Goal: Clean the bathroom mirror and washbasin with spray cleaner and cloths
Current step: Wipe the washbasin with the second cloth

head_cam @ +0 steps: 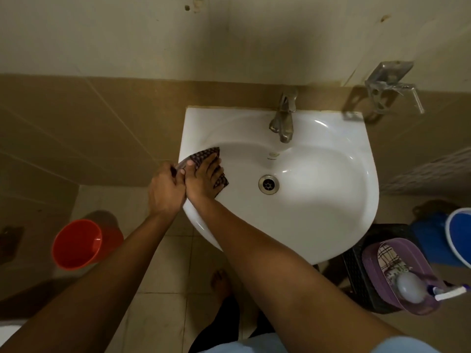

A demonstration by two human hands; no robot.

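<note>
— While the right hand (204, 177) lies flat with fingers spread on the checked cloth (204, 156), where is that cloth?
— Against the left inner wall of the white washbasin (318, 212), up by its rim.
— And the left hand (165, 189)?
— At the basin's left edge, its fingers curled round the cloth's near corner, touching the right hand.
— What else?
— A metal tap (284, 121) behind the drain (268, 184); a red bucket (81, 243) on the floor to the left.
</note>
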